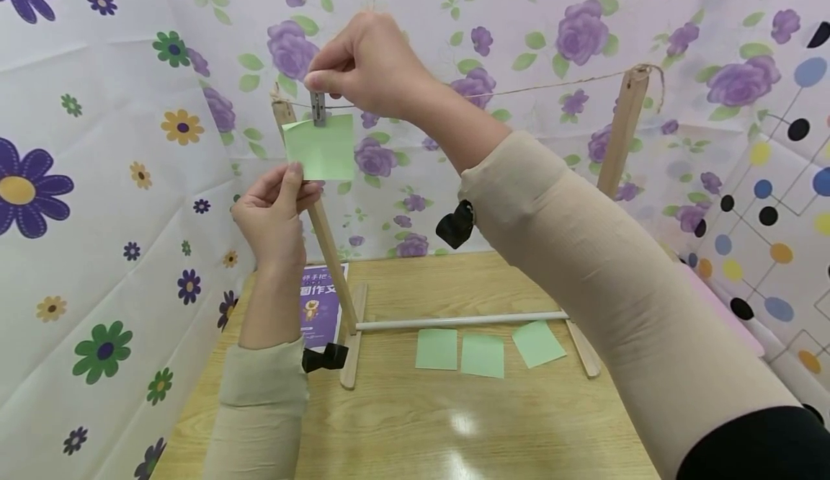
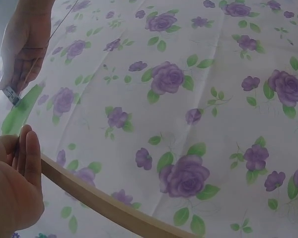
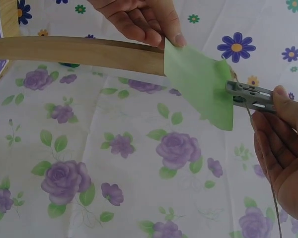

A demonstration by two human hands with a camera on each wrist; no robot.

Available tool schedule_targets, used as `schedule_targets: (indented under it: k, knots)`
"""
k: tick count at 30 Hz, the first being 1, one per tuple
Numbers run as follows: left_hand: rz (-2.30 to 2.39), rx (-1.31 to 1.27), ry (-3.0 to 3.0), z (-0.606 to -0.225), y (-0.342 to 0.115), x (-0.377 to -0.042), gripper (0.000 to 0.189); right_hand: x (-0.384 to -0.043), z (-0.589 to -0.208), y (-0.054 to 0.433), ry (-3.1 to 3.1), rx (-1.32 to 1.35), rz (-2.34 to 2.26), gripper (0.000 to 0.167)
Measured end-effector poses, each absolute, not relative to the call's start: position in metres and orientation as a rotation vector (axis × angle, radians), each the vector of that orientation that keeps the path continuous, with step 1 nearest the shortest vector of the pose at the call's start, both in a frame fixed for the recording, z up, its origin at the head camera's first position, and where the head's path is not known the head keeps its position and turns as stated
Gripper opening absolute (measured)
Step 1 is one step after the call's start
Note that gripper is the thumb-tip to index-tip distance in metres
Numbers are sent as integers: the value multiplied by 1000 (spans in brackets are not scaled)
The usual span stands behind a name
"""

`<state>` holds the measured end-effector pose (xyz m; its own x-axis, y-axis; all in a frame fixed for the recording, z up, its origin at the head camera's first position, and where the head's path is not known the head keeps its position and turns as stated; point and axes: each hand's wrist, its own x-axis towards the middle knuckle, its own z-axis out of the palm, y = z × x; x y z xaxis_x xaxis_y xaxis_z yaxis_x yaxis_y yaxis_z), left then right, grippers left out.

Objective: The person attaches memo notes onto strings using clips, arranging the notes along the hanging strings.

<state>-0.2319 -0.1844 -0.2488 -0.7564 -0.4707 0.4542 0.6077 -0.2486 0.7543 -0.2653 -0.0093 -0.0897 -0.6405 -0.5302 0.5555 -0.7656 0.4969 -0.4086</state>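
Observation:
A green sticky note (image 1: 327,150) hangs upright at the left end of a string (image 1: 551,88). My left hand (image 1: 275,210) pinches its lower left corner between thumb and fingers. Up at the top edge, my right hand (image 1: 382,69) grips a grey clothespin (image 1: 318,109) by its upper end. In the right wrist view the clothespin (image 3: 251,95) has its tip on the note (image 3: 196,84), with the string running past it. The left wrist view shows the note (image 2: 21,111) nearly edge-on between both hands.
Two wooden posts (image 1: 622,130) carry the string, joined low down by a white rod (image 1: 460,321). Three more green notes (image 1: 436,350) lie on the wooden table (image 1: 402,422). Behind the left post lies a purple booklet (image 1: 318,314). Flowered cloth (image 1: 415,199) hangs behind.

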Motion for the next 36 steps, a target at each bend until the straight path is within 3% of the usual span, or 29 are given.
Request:
schedule_targets:
  k: [36]
  knots:
    - [-2071,-300,-1273,-249,-192,-238,24,-268,-86,-15,-2265,1118,909,17]
